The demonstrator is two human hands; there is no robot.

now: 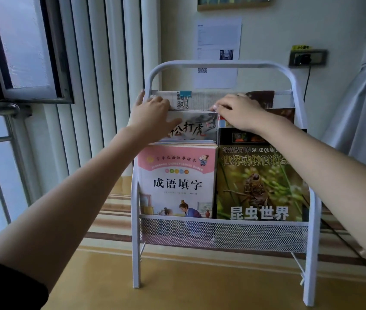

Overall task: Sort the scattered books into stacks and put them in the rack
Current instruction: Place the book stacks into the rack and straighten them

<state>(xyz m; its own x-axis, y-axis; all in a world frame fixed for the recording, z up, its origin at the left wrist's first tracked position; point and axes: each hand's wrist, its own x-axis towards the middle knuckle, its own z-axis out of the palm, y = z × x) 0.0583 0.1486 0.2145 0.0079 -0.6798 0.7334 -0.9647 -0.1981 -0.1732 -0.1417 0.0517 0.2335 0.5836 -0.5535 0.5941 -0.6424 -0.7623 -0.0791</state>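
Observation:
A white metal rack (222,63) stands on the floor against the wall. Its front mesh pocket (222,233) holds a pink-topped book (177,180) on the left and a green insect book (260,182) on the right. Behind them stands a tiger-picture book (195,128). A clipped bundle of printed pages (202,100) fills the rear tier. My left hand (153,113) grips the top edge of the tiger-picture book. My right hand (238,110) pinches the top of a book behind the insect book.
A window with a metal railing (3,108) is at the left, white vertical blinds (101,63) beside it. A wall socket with a plugged cable (307,58) is at the right, a grey curtain (365,104) beyond. Striped rug under the rack.

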